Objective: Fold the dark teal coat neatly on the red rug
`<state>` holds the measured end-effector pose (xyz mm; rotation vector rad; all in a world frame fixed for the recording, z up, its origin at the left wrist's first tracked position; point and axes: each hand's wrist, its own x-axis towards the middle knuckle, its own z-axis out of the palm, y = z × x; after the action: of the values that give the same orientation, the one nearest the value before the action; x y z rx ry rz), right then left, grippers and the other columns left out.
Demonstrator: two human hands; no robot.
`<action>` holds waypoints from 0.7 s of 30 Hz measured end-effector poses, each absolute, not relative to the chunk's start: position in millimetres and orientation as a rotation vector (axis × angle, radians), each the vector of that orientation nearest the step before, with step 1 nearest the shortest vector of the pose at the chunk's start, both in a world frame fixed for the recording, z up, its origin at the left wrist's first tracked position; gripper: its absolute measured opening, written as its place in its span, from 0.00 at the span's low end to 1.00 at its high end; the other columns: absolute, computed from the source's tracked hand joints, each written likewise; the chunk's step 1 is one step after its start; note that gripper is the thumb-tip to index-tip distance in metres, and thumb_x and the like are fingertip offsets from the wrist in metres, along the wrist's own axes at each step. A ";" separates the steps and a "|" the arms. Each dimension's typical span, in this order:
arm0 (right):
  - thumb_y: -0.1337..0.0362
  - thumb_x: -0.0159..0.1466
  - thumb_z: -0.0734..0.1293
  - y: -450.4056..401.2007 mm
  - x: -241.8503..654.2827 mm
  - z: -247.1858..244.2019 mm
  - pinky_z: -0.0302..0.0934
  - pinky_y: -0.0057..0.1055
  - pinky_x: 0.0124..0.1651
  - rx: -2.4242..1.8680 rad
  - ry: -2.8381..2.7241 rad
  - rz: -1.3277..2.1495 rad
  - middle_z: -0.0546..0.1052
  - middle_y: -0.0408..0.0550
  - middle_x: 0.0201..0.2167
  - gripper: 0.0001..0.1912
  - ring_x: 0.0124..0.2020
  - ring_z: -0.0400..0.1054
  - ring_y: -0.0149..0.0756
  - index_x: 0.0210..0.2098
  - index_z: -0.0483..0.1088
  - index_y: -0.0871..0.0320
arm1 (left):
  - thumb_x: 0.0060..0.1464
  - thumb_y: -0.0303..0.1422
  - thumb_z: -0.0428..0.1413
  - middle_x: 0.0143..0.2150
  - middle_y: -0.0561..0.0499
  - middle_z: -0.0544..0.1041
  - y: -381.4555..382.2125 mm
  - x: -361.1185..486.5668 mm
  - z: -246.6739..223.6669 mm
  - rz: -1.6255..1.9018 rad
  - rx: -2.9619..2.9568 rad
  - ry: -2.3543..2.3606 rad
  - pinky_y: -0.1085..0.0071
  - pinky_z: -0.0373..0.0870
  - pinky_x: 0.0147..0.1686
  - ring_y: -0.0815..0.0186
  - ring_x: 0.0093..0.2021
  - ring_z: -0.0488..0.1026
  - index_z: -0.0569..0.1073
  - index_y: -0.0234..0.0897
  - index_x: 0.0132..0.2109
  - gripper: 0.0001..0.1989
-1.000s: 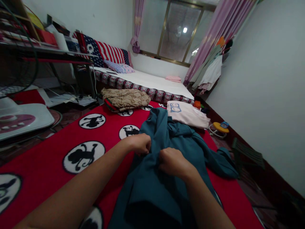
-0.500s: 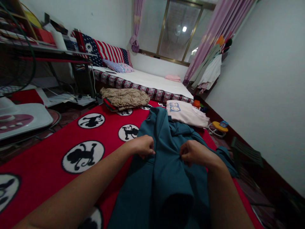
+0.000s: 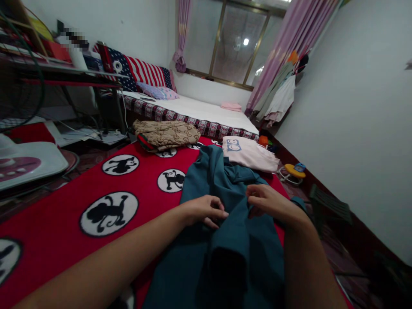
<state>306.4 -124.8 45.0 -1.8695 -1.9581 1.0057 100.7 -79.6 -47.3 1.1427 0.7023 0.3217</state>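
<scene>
My left hand (image 3: 206,210) and right hand (image 3: 268,202) both pinch the teal garment (image 3: 231,240) lying on the red blanket (image 3: 64,193) before me, part-folded lengthwise I'd say, its far end bunched and unsmoothed.

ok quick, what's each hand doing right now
Left hand: fingers curled, pinching the teal garment.
Right hand: closed on a fold of the same garment.
</scene>
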 end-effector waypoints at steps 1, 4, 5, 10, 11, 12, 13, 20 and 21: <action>0.65 0.55 0.60 -124.9 306.1 46.1 0.64 0.25 0.26 -1.851 -1.944 1.021 0.72 0.42 0.23 0.03 0.26 0.76 0.36 0.27 0.63 0.57 | 0.31 0.38 0.72 0.28 0.56 0.71 -82.9 102.6 -48.0 0.328 1.085 0.670 0.75 0.68 0.29 0.74 0.26 0.68 0.68 0.34 0.33 0.25; 0.65 0.55 0.60 -124.6 306.5 49.0 0.66 0.25 0.29 -1.823 -1.862 1.040 0.72 0.41 0.24 0.03 0.28 0.76 0.36 0.27 0.63 0.57 | 0.31 0.36 0.71 0.25 0.60 0.68 -91.6 106.3 -46.2 0.338 0.957 0.618 0.80 0.58 0.23 0.78 0.22 0.63 0.68 0.37 0.39 0.28; 0.64 0.55 0.61 -124.7 307.1 50.0 0.66 0.25 0.29 -1.824 -1.829 1.034 0.71 0.40 0.24 0.03 0.28 0.76 0.36 0.27 0.62 0.57 | 0.32 0.36 0.71 0.26 0.60 0.67 -93.4 104.7 -42.2 0.354 0.942 0.613 0.81 0.55 0.22 0.78 0.22 0.62 0.68 0.38 0.43 0.29; 0.63 0.54 0.61 -129.4 307.4 58.1 0.65 0.25 0.29 -1.801 -1.780 1.054 0.72 0.40 0.23 0.04 0.28 0.76 0.36 0.27 0.63 0.57 | 0.44 0.42 0.66 0.28 0.58 0.68 -98.0 68.4 4.2 0.519 1.239 0.699 0.80 0.49 0.19 0.78 0.20 0.57 0.73 0.40 0.49 0.25; 0.63 0.54 0.61 -130.6 306.4 59.5 0.65 0.25 0.30 -1.782 -1.796 1.074 0.73 0.41 0.24 0.04 0.28 0.76 0.36 0.27 0.64 0.57 | 0.46 0.43 0.65 0.28 0.58 0.67 -99.3 59.1 13.8 0.536 1.314 0.717 0.79 0.48 0.19 0.78 0.20 0.56 0.73 0.39 0.48 0.24; 0.63 0.54 0.61 -131.4 305.1 60.4 0.65 0.24 0.30 -1.763 -1.815 1.093 0.73 0.41 0.24 0.04 0.29 0.76 0.36 0.27 0.64 0.58 | 0.47 0.44 0.64 0.27 0.58 0.66 -101.1 51.0 21.3 0.534 1.381 0.741 0.79 0.47 0.18 0.78 0.20 0.55 0.74 0.38 0.47 0.23; 0.63 0.54 0.61 -131.8 303.5 60.5 0.64 0.24 0.30 -1.751 -1.839 1.113 0.74 0.42 0.25 0.05 0.29 0.76 0.36 0.28 0.64 0.58 | 0.47 0.44 0.63 0.26 0.58 0.65 -103.3 44.5 26.2 0.519 1.434 0.762 0.78 0.46 0.18 0.78 0.19 0.54 0.74 0.37 0.47 0.22; 0.68 0.51 0.61 -122.1 291.6 42.0 0.57 0.22 0.26 -1.928 -2.227 0.841 0.76 0.44 0.23 0.03 0.25 0.73 0.31 0.24 0.66 0.58 | 0.48 0.44 0.61 0.34 0.52 0.73 -127.1 28.4 3.5 0.367 1.927 0.902 0.74 0.65 0.33 0.66 0.34 0.69 0.77 0.39 0.48 0.21; 0.68 0.51 0.61 -120.6 290.0 38.9 0.57 0.23 0.26 -1.923 -2.259 0.783 0.76 0.44 0.22 0.03 0.25 0.72 0.31 0.24 0.66 0.58 | 0.47 0.44 0.62 0.40 0.50 0.74 -130.4 26.2 -1.0 0.375 2.034 0.900 0.71 0.67 0.40 0.63 0.40 0.70 0.76 0.43 0.52 0.25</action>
<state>290.0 -120.6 38.9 -1.9226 -2.2593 0.7828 26.2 -130.4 -1.0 2.0335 0.9001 0.3755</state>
